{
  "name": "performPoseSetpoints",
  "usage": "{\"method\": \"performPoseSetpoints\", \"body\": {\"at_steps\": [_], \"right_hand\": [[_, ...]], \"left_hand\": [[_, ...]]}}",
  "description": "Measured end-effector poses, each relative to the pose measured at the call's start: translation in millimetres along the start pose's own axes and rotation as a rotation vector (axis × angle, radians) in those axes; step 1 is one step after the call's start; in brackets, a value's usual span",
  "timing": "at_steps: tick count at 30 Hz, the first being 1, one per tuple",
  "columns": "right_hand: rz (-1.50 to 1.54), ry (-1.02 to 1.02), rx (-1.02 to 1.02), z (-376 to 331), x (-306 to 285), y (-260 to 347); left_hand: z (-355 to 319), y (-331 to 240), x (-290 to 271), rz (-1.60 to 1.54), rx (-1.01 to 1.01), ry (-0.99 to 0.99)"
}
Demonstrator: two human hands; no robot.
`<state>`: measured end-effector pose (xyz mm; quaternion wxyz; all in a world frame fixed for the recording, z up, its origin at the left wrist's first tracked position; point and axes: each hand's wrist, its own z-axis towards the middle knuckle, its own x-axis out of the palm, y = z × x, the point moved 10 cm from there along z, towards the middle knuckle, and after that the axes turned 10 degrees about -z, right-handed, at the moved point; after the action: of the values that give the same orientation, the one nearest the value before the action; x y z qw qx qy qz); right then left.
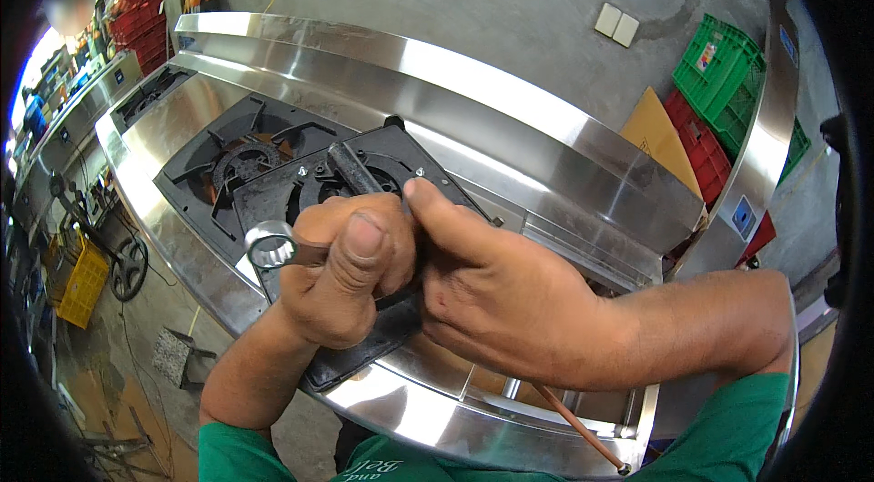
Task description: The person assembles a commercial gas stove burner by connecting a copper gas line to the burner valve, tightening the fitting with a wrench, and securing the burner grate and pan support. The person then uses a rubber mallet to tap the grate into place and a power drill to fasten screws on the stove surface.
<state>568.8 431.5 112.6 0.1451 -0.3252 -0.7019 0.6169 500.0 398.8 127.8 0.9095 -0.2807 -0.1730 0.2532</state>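
Observation:
My left hand (350,268) is closed around a ring wrench (273,245), whose metal ring end sticks out to the left past the thumb. Pressed up against it, my right hand (501,291) has its fingers curled in. What those fingers grip is hidden behind the hands. Directly beneath both hands, a black burner plate (341,373) lies tilted on the steel stove. A black pipe (353,168) and small bolts (302,172) show on the plate beyond my knuckles.
Left of the plate is a second black burner grate (246,150) in the stove top (164,131). A steel backsplash (437,72) rises behind. A copper-coloured tube (583,427) runs at the front right. Green crates (719,72) and a red crate (696,131) stand at the right wall.

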Motion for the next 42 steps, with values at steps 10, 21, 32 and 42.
{"method": "performPoseSetpoints", "body": {"at_steps": [10, 21, 32, 42], "right_hand": [[0.634, -0.046, 0.207, -20, 49, -15], [0.990, 0.007, 0.384, -35, 93, 4], [1.557, -0.275, 0.547, -35, 135, 59], [1.277, -0.156, 0.531, -48, 122, 31]], "left_hand": [[2, 16, 4, -0.206, -0.128, 0.019], [3, 17, 4, -0.260, -0.147, -0.005], [4, 17, 12, -0.206, -0.174, 0.036], [3, 11, 11, -0.160, -0.129, 0.023]]}}
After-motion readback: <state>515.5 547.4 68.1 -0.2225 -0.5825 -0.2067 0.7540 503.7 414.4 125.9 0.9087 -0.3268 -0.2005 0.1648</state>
